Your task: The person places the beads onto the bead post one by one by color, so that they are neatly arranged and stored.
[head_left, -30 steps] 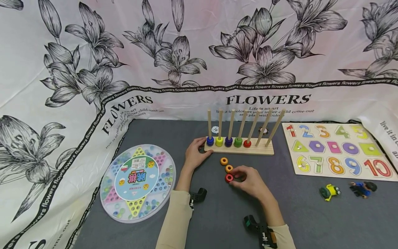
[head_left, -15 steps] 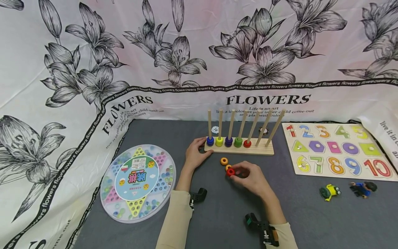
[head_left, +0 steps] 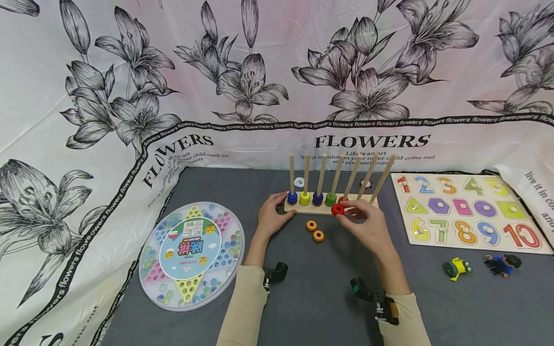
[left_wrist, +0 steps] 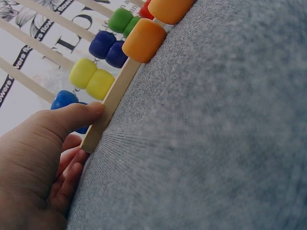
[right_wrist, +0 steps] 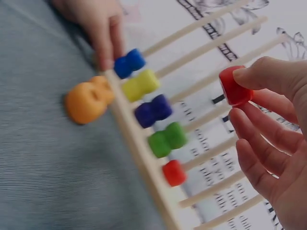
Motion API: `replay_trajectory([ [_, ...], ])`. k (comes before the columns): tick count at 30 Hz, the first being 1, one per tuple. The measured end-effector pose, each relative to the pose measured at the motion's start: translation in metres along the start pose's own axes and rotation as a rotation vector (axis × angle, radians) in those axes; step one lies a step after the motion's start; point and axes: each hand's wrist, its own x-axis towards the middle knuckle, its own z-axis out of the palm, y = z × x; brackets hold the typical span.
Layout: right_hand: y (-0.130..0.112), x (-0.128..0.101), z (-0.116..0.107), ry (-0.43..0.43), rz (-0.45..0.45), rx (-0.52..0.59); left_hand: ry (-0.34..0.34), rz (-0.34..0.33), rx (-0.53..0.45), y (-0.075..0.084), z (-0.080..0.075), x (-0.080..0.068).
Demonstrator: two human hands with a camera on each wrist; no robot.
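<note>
A wooden peg stand (head_left: 308, 210) carries upright pegs with beads at the foot of most: blue (right_wrist: 129, 63), yellow (right_wrist: 140, 85), dark blue (right_wrist: 153, 111), green (right_wrist: 167, 139) and a single red bead (right_wrist: 173, 173). My left hand (head_left: 272, 216) grips the stand's left end, thumb on top of the base. My right hand (head_left: 368, 225) pinches another red bead (right_wrist: 234, 87) between thumb and fingers, held in front of the stand by the red peg. Two orange beads (left_wrist: 144, 40) lie on the cloth before the stand, apart from both hands.
Left of my arms lies a round marble board game (head_left: 190, 254). A number and shape puzzle board (head_left: 467, 247) lies at right, with a green-yellow toy figure (head_left: 457, 268) and a blue toy figure (head_left: 503, 265) below it. A poker chip (head_left: 299, 182) is behind the stand.
My right hand has lifted the red bead from beside the orange beads and carried it up and right to the stand. My left hand has stayed on the stand's end.
</note>
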Motion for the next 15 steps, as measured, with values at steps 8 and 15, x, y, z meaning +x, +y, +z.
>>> replay_trajectory([
  [8,-0.045,0.025,-0.027,0.144,-0.111,0.059,0.011,0.016,-0.004,-0.002,0.0,-0.001],
  [15,-0.061,0.041,-0.042,0.241,-0.163,0.104,0.008,0.018,-0.003,-0.002,-0.001,-0.002],
])
